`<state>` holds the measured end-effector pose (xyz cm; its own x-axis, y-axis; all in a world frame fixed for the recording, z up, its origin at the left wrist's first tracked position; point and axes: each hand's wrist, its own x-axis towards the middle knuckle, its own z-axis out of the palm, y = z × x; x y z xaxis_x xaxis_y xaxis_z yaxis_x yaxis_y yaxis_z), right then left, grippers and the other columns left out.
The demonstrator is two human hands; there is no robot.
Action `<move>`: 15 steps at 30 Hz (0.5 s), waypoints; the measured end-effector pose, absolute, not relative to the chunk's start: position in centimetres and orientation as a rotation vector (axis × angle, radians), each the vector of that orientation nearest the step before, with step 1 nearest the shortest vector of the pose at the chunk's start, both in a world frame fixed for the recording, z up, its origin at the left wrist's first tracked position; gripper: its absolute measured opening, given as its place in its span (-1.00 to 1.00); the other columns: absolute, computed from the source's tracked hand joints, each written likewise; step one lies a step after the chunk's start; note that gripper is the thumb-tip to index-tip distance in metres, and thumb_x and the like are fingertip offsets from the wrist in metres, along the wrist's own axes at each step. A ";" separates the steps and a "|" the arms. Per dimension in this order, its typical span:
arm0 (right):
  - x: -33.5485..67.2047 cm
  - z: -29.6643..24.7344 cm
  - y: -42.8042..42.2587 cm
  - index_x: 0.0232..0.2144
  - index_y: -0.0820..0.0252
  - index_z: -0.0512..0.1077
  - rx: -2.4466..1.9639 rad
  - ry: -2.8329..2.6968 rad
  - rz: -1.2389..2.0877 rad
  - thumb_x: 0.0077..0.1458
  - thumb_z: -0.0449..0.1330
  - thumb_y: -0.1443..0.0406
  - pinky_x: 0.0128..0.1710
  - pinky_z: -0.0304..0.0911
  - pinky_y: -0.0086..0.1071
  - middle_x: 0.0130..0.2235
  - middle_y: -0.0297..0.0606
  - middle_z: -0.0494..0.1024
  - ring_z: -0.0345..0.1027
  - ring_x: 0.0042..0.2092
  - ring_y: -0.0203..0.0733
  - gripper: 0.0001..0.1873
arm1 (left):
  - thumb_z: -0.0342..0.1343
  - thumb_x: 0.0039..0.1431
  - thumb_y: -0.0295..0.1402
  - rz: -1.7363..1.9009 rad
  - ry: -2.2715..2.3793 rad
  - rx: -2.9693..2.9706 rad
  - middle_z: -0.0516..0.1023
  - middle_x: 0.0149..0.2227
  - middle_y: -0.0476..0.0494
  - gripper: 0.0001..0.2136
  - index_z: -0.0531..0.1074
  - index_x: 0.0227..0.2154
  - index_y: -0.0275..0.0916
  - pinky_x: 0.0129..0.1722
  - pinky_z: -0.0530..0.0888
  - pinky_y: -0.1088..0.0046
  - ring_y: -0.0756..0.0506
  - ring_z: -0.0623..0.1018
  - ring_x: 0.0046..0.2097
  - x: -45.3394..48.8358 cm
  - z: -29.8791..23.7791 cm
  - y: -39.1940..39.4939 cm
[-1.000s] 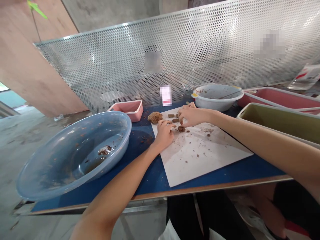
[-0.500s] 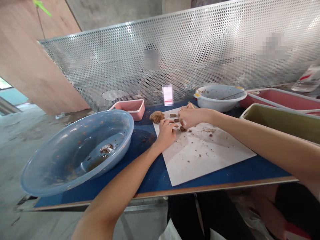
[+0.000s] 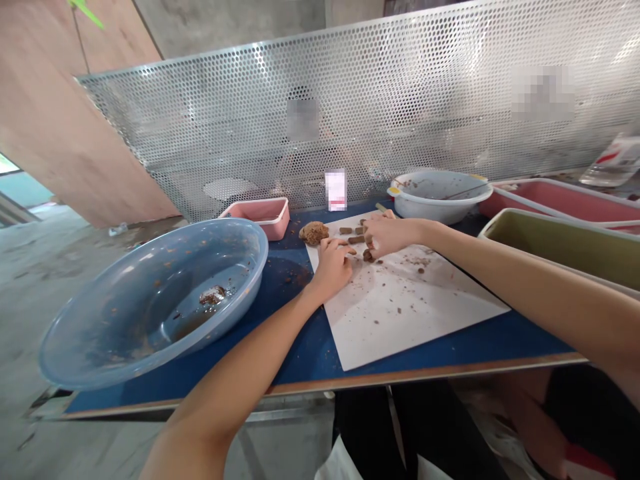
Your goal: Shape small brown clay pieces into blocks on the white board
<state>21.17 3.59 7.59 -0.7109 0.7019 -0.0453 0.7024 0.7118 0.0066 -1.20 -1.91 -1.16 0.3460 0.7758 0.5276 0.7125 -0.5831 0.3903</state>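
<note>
At the right hand [image 3: 390, 235], fingers bent into a loose pinch, tips down on a small brown lump [image 3: 369, 256]; whether gripped or only pressed, impossible to tell. Compared with a second ago, lower over the lump and hiding more of it. Opposite, the left hand [image 3: 334, 265], half open, fingers curved around nothing, tips just beside the lump, nearly unchanged. Underneath, a smooth white sheet [image 3: 400, 333] strewn with dark crumbs, the lump toward its far left part. Just beyond, short brown cylinders [image 3: 356, 239], blunt-ended, long axes roughly left to right; for the lump, rough and rounded, long axis hidden by fingers. At the sheet's far left corner, a coarse, knobbly brown clod [image 3: 314, 233]. Farther out, a glossy blue plastic basin [image 3: 135, 300], a pink tub [image 3: 274, 230] and a perforated metal panel [image 3: 240, 113].
</note>
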 end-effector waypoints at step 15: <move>23.0 4.2 1.1 -0.32 0.01 0.61 1.302 3.245 -0.579 0.12 0.36 0.00 0.34 0.26 0.20 0.09 -0.16 0.63 0.45 0.19 0.16 -0.74 | 0.09 0.25 -0.65 1.073 1.451 2.444 0.67 0.14 -0.24 -0.63 0.75 -0.11 -0.21 0.35 0.38 0.04 -0.32 0.42 0.22 -1.7 -0.7 -1.3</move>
